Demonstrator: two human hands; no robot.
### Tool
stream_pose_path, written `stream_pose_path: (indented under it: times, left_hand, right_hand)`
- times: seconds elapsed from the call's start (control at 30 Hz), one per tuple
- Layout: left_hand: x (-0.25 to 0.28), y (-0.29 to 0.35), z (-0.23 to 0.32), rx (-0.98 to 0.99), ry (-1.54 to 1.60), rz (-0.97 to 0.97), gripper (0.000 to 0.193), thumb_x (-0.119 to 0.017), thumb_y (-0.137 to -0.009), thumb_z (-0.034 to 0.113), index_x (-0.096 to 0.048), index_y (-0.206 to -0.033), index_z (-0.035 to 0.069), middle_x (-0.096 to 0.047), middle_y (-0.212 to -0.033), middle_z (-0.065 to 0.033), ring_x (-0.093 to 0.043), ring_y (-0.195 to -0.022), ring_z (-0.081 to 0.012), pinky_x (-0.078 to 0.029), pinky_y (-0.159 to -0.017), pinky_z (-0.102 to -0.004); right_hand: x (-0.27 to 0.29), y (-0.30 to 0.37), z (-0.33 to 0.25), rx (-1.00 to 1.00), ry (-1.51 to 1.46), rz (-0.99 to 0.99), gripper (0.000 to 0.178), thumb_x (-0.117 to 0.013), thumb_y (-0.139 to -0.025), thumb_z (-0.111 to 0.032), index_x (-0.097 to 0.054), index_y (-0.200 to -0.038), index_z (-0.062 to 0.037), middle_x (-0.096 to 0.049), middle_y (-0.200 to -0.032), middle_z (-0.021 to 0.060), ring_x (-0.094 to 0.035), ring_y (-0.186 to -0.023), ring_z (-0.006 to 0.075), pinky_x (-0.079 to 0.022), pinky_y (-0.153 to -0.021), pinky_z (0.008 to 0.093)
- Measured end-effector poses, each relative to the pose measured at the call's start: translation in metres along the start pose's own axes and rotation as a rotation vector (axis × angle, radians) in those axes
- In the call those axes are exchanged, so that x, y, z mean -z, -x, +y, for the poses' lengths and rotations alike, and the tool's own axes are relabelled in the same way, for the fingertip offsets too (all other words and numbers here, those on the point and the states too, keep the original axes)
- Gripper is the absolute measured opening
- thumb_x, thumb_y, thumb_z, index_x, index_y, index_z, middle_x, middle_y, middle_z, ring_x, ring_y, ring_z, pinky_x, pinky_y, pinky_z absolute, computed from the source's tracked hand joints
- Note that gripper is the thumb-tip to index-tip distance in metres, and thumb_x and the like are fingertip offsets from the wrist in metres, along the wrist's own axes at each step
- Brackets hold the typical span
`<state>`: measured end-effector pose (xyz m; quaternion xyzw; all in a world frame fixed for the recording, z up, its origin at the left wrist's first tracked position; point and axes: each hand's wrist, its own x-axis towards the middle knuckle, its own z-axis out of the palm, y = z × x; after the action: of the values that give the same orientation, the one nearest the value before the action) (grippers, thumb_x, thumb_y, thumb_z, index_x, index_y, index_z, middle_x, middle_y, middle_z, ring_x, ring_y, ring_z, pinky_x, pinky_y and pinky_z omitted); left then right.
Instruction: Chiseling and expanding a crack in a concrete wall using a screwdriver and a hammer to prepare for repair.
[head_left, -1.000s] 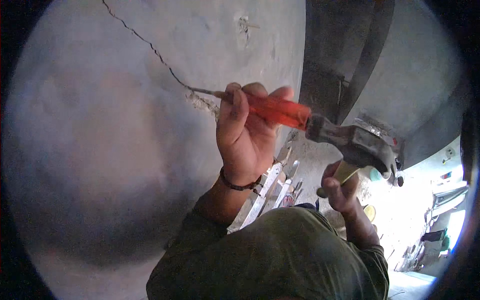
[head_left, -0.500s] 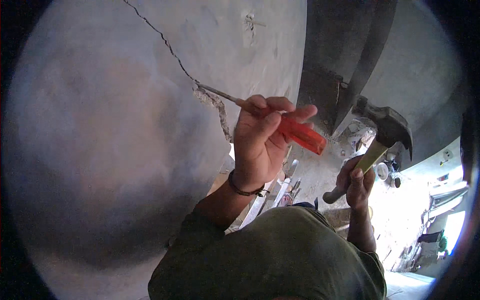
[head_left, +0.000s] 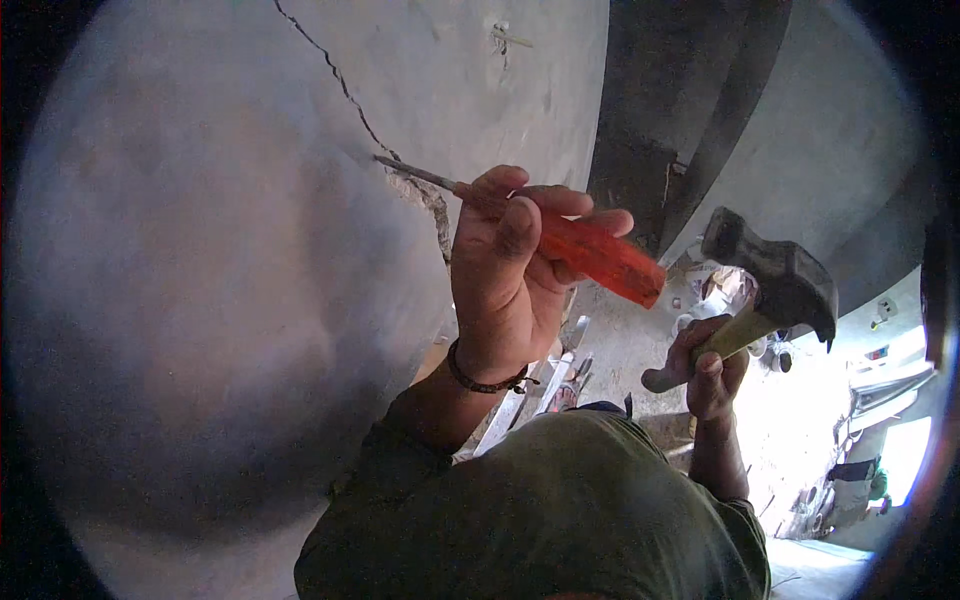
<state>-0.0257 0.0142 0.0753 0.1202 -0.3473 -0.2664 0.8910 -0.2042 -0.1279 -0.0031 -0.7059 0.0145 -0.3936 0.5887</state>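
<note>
Holding a red-handled driver (head_left: 605,262) in your left hand (head_left: 505,270): thumb and fingers curl loosely round the front of the grip, the butt left free. The slim metal shaft slants up-left to the wall (head_left: 200,300), its tip beside the lower end of a dark crack (head_left: 345,85), at the upper edge of a broken patch (head_left: 438,210). Contact at the tip: cannot tell. The butt lies, in this view, past the wall's right edge.

Your right hand (head_left: 712,375) is wrapped round the handle of a claw hammer (head_left: 775,280), the handle's end protruding below the fist; head up, clear of the driver's butt.

Handling, judged by eye: driver probably light and stiff; its smooth plastic could slip or twist in a loose hold. Grip it mid-handle, fingers off the butt. Hammer likely head-heavy, so expect it to tip toward the head; hold low on the handle for swing, nearer the head for control. Plaster round the broken patch looks brittle.
</note>
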Motion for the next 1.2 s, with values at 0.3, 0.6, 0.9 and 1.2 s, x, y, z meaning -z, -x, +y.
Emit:
stream_pose_path:
  times: [0.3,0.6,0.9,1.2]
  left_hand:
    - [0.007,0.000,0.003,-0.021,-0.141,0.009,0.023,-0.056,-0.090,0.027,-0.049,-0.105,0.011,-0.063,-0.089,-0.0089,-0.065,-0.085,-0.0341,-0.056,-0.076,-0.0479]
    - [0.003,-0.006,-0.001,-0.079,-0.177,0.041,0.025,-0.056,-0.089,0.032,-0.051,-0.100,0.011,-0.060,-0.091,-0.0063,-0.065,-0.084,-0.0295,-0.056,-0.072,-0.0453]
    - [0.000,-0.007,0.005,-0.071,-0.169,0.082,0.029,-0.054,-0.088,0.038,-0.052,-0.099,0.012,-0.062,-0.092,-0.0043,-0.065,-0.086,-0.0303,-0.054,-0.071,-0.0528]
    - [0.004,-0.018,-0.001,0.021,0.114,-0.197,0.033,-0.058,-0.088,0.014,-0.045,-0.117,0.007,-0.059,-0.110,-0.0144,-0.056,-0.108,-0.0338,-0.043,-0.095,-0.0533]
  right_hand:
    - [-0.007,0.003,0.004,0.017,-0.056,-0.007,0.052,-0.059,-0.084,-0.051,-0.052,-0.078,0.0006,-0.049,-0.056,0.0041,-0.045,-0.046,0.0110,-0.033,-0.041,0.0243]
    - [0.000,0.009,0.021,0.132,0.069,-0.125,0.049,-0.060,-0.085,-0.045,-0.045,-0.096,0.0008,-0.050,-0.064,0.0077,-0.048,-0.053,0.0141,-0.038,-0.046,0.0269]
    - [0.007,0.003,0.024,0.390,0.061,-0.196,0.035,-0.059,-0.087,-0.040,-0.054,-0.087,-0.0050,-0.053,-0.063,0.0062,-0.049,-0.047,0.0185,-0.040,-0.045,0.0318]
    - [-0.011,-0.003,0.004,0.262,0.159,-0.129,0.036,-0.057,-0.088,-0.034,-0.047,-0.084,0.0001,-0.049,-0.058,0.0061,-0.046,-0.049,0.0135,-0.037,-0.043,0.0272]
